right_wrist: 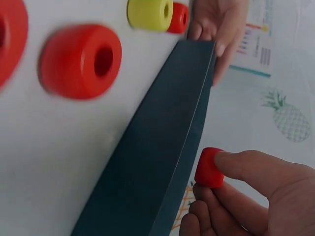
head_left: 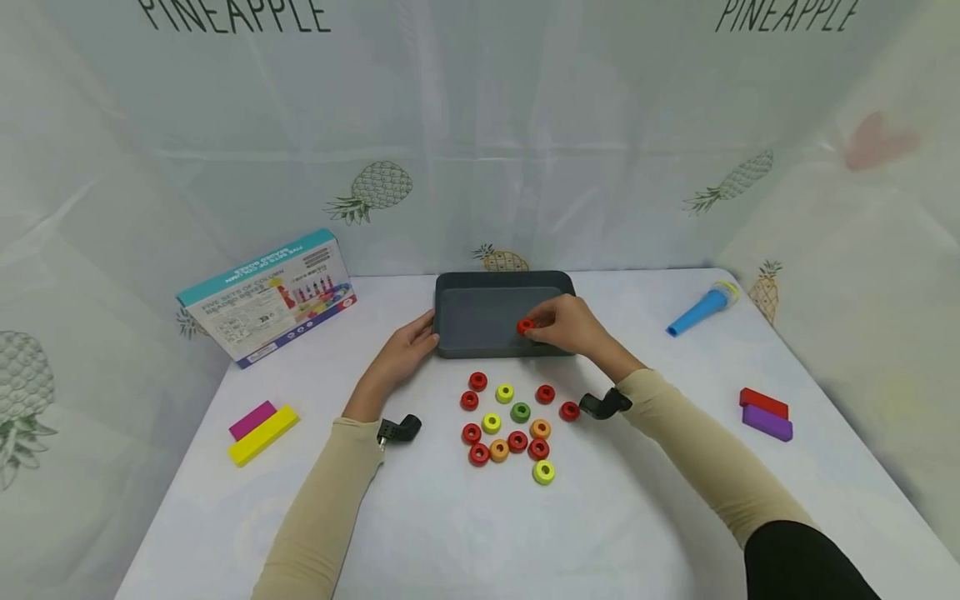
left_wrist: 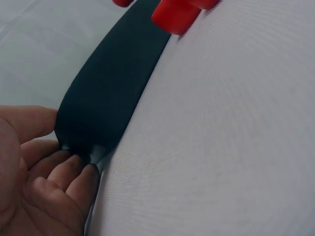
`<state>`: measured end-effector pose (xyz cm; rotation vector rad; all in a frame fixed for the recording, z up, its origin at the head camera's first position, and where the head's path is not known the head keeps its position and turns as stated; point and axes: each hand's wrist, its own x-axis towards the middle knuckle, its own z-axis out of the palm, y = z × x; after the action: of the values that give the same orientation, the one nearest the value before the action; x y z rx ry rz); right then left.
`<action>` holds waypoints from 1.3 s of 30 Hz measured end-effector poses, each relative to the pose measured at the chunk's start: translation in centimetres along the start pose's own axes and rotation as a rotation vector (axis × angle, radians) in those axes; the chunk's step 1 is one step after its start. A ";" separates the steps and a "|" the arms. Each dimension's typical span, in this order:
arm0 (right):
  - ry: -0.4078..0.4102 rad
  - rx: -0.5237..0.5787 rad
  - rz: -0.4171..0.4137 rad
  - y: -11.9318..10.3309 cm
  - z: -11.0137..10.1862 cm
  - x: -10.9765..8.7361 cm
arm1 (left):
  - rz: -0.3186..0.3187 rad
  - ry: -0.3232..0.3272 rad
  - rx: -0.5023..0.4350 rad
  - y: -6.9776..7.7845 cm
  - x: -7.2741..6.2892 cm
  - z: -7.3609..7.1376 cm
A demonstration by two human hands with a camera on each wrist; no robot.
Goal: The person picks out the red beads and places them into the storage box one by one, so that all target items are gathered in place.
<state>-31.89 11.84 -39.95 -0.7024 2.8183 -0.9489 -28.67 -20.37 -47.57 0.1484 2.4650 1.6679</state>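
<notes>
A dark grey rectangular tray (head_left: pixel 480 321) lies at the far middle of the white table. With thumb and fingers, my left hand (head_left: pixel 408 350) grips the tray's near left corner; the left wrist view shows the thumb at the rim and the fingers curled against the side. Over the tray's right part, my right hand (head_left: pixel 566 323) pinches a red ring-shaped bead (right_wrist: pixel 209 167) between thumb and fingers, above the rim in the right wrist view. Several red beads (head_left: pixel 517 442), yellow beads (head_left: pixel 543 472), orange beads (head_left: pixel 540 428) and one green bead (head_left: pixel 521 412) lie loose in front of the tray.
A printed toy box (head_left: pixel 270 300) stands tilted at the back left. Pink (head_left: pixel 252 420) and yellow blocks (head_left: pixel 264 436) lie at left. On the right are a blue toy microphone (head_left: pixel 701 310), a red block (head_left: pixel 763 402) and a purple block (head_left: pixel 767 422). A pineapple-print curtain (head_left: pixel 525 125) hangs behind the table.
</notes>
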 end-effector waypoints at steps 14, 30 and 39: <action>0.003 -0.022 0.116 2.3 -0.5 2.8 | -0.004 0.005 0.004 -0.1 0.0 0.2; -0.029 -0.048 0.200 4.3 0.4 4.0 | -0.008 0.004 0.008 0.1 0.0 0.2; -0.045 -0.051 0.221 4.5 0.6 4.2 | -0.031 0.012 0.024 0.2 0.1 0.2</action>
<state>-37.30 12.80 -42.82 -0.3991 2.8145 -0.8170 -28.68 -20.11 -47.51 0.1030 2.4833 1.6318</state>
